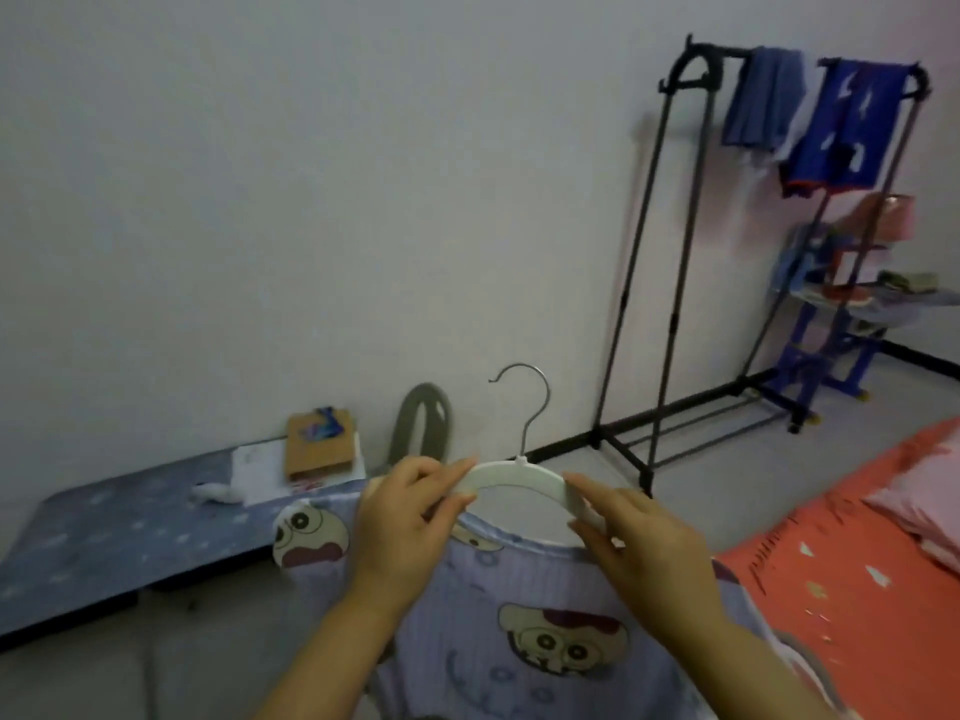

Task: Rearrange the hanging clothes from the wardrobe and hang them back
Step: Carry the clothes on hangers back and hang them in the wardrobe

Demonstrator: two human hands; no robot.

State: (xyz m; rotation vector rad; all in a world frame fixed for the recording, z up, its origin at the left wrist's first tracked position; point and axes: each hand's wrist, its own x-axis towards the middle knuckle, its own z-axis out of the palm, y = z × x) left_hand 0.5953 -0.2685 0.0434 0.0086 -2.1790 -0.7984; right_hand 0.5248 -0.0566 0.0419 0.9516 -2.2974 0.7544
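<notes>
One view only is being given, taken from a wide-angle camera worn on the person's head and being pointed forward and down. The left hand (400,517) and right hand (641,543), with the white hanger (514,472) between them, are being framed very near, low at centre. The clothes rack (698,52) is being shown well beyond, upper right, against the wall (311,200) being faced.

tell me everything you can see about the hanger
The hanger is white and looks like plastic, with a broad curved bar and a thin silvery metal hook rising from its middle, open toward the left. It is held upright in the air, and the hook hangs on nothing. Its two ends run inside the neck of a lilac cartoon-print shirt. The left hand pinches its left arm and the right hand pinches its right arm.
</notes>
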